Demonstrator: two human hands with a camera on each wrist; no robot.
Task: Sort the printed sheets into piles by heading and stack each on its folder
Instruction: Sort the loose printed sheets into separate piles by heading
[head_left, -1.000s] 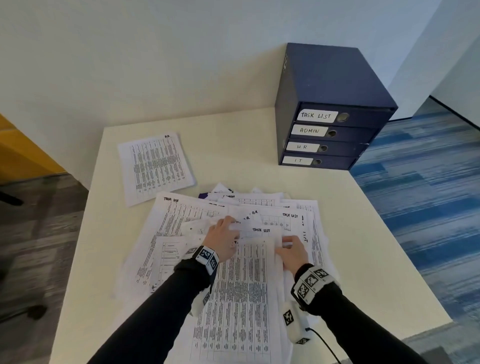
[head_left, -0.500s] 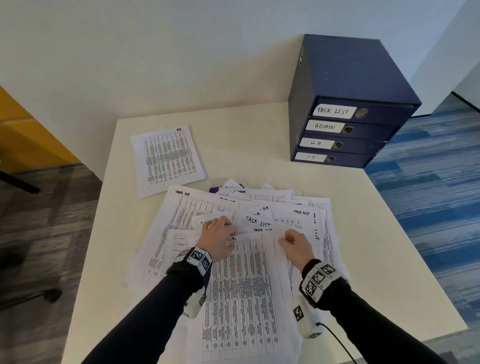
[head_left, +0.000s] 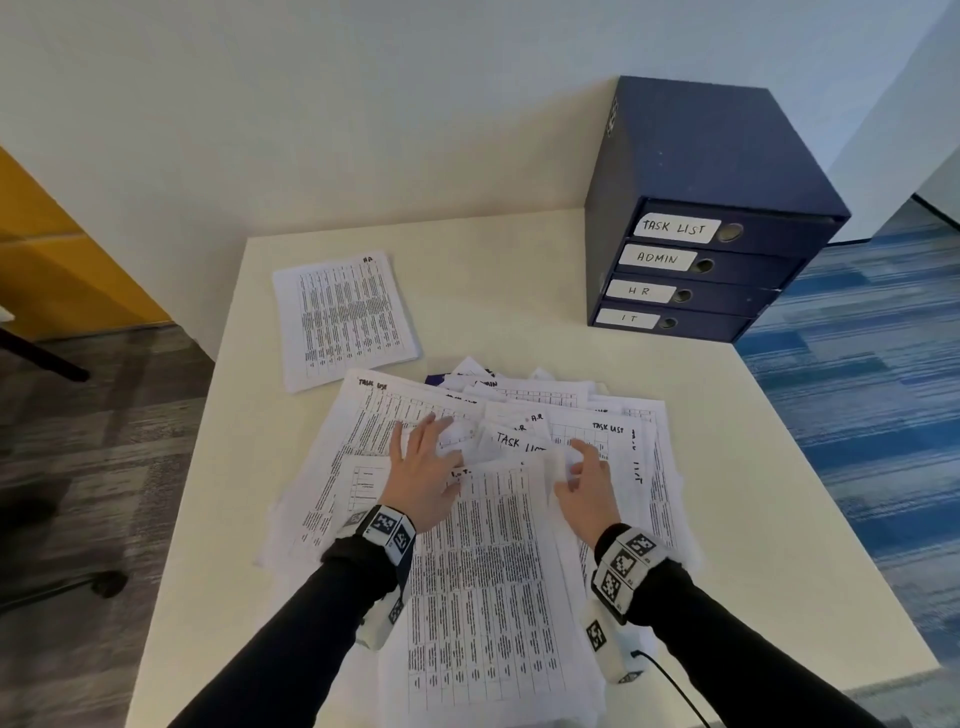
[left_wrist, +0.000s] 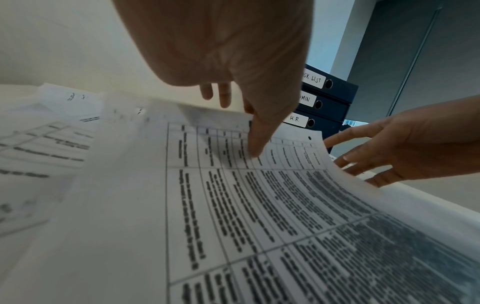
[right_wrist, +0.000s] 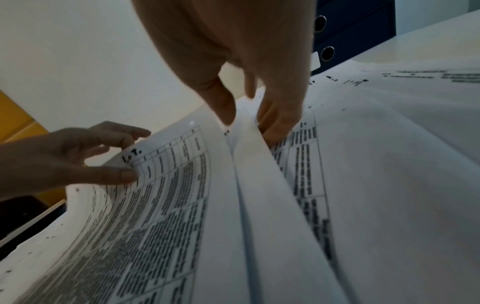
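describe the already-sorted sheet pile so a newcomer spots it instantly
Start at the dark blue folder stack on the table's far right corner, then look left across bare tabletop. The separate pile lies alone near the far left edge, marked "H.R.", squared up, unlike the fanned heap under both hands.

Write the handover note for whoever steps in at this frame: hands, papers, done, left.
Left hand: open, fingers spread on the mixed pile, thumb on the I.T. sheet.
Right hand: pinches that sheet's right edge, lifting it.
Done: one H.R. pile set apart at the table's far left.
Left: Task List, Admin, I.T. and remaining H.R. sheets are unsorted. The four labelled folders lie stacked at far right; nothing is on them yet.
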